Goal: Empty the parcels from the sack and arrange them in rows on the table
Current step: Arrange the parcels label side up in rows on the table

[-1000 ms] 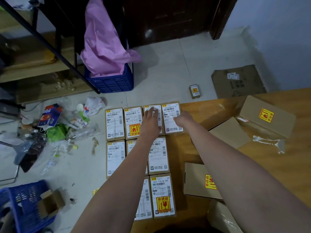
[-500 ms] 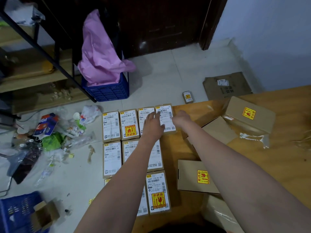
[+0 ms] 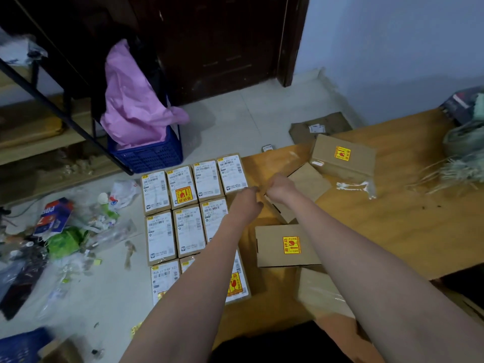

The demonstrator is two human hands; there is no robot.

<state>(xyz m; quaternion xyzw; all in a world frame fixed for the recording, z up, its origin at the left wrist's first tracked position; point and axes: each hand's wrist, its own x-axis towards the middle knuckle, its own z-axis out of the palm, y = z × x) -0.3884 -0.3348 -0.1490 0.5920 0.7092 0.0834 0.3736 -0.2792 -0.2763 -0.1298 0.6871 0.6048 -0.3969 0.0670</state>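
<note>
Beside the far-row labelled parcel [image 3: 232, 174] on the wooden table [image 3: 408, 231], both hands have lifted off it. Rows of parcels [image 3: 188, 213] sit squared; unlabelled boxes [image 3: 286, 244] wait right of it; the sack [image 3: 466, 153] lies farther right. Left hand [image 3: 247, 203] and right hand [image 3: 279, 187] loosely curled, holding nothing. Judgement: that parcel placed, next box due.

You've got labelled parcels [image 3: 183, 218] in rows on the table's [image 3: 392, 231] left end, w/ loose boxes [image 3: 288, 244] just right of them. Sack [image 3: 466, 142] lies at the far right. Crate [image 3: 149, 155] on floor behind the rows, litter [image 3: 65, 231] left of table.
</note>
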